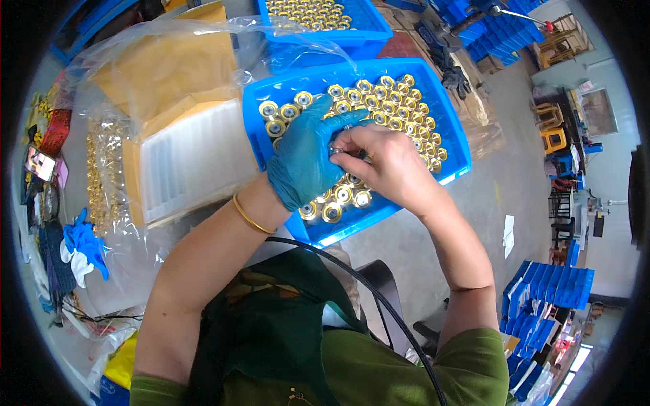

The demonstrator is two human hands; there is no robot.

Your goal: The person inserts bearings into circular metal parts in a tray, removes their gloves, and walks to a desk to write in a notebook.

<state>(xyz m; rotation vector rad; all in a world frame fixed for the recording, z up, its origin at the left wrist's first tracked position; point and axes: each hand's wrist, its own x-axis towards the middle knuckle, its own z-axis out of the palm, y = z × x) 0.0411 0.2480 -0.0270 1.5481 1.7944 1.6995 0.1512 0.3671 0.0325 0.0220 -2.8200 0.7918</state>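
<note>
Shirt [406,365] cut off, R hand [393,162] half-hiding metal pc [334,151].

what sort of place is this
Probably a small factory workshop, judging by the rectangular blue plastic tray of round gold-coloured parts and the stacked blue bins at lower right.

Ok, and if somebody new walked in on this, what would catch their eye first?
Probably the blue tray in the middle, filled with shiny gold-coloured round pieces. Over it, the teal-gloved left hand meets the bare right hand, whose fingers pinch what looks like a small metal piece. Left of the tray, an open brown carton holds rows of white items.
</note>
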